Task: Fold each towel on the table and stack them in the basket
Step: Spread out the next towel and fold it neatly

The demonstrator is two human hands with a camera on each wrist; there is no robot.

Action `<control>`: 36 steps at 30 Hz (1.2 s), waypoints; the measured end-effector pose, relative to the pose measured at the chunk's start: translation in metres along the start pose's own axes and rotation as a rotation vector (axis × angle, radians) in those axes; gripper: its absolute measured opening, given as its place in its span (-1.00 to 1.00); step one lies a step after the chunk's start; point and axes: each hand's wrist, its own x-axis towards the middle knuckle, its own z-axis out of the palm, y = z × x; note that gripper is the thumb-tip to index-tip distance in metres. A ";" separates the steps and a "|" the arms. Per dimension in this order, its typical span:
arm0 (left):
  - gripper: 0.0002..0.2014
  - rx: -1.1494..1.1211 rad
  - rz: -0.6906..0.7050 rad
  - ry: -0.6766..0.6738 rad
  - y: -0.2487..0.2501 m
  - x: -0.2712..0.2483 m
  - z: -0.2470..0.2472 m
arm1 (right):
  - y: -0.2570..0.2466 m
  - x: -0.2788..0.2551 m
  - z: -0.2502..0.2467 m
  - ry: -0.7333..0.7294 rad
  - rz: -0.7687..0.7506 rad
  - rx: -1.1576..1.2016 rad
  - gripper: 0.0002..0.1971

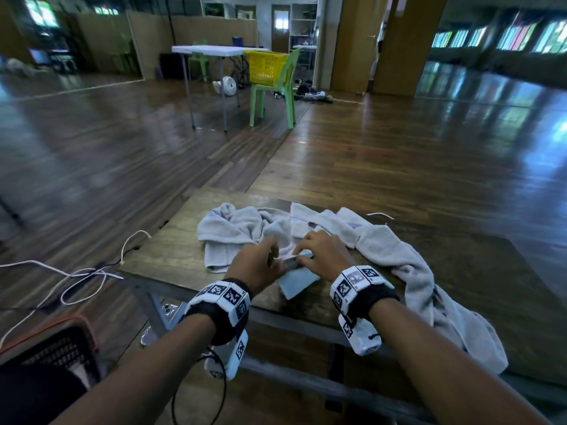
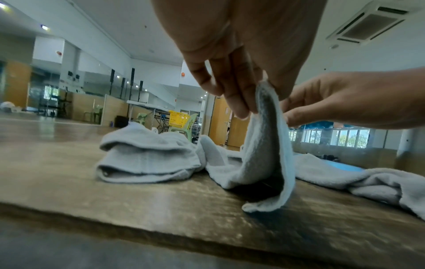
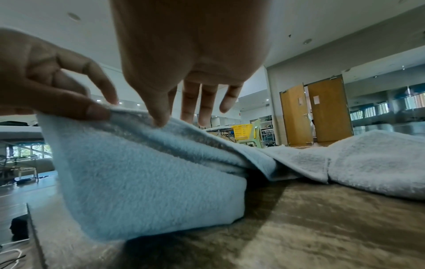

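A small light-blue towel [image 1: 297, 279] lies at the table's near edge with its top edge lifted. My left hand [image 1: 273, 262] pinches that edge between thumb and fingers [image 2: 239, 107], and the cloth [image 2: 260, 156] hangs down from it. My right hand [image 1: 303, 256] pinches the same edge just to the right; its thumb [image 3: 161, 120] lies on the fold of the towel [image 3: 149, 182]. A crumpled grey towel heap [image 1: 233, 234] sits behind the hands. A long grey towel [image 1: 417, 271] runs right and hangs over the near edge.
The wooden table [image 1: 171, 246] is small, and its metal frame shows below. A dark basket with an orange rim [image 1: 61, 345] stands on the floor at lower left. White cords [image 1: 76, 277] trail left. A far yellow basket [image 1: 265, 67] sits on a green chair.
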 end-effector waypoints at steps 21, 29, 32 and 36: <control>-0.93 0.187 0.307 0.325 0.037 0.040 -0.134 | 0.026 -0.021 -0.130 0.131 0.186 0.062 -0.94; -0.92 0.147 0.249 0.466 0.041 0.046 -0.138 | 0.043 -0.053 -0.155 0.100 0.374 -0.017 -0.91; -0.90 0.194 0.159 0.392 0.046 0.048 -0.129 | 0.036 -0.054 -0.164 0.151 0.334 0.039 -0.87; -0.49 0.069 0.223 0.061 0.075 0.042 -0.091 | 0.016 -0.040 -0.168 0.148 0.203 0.148 -0.84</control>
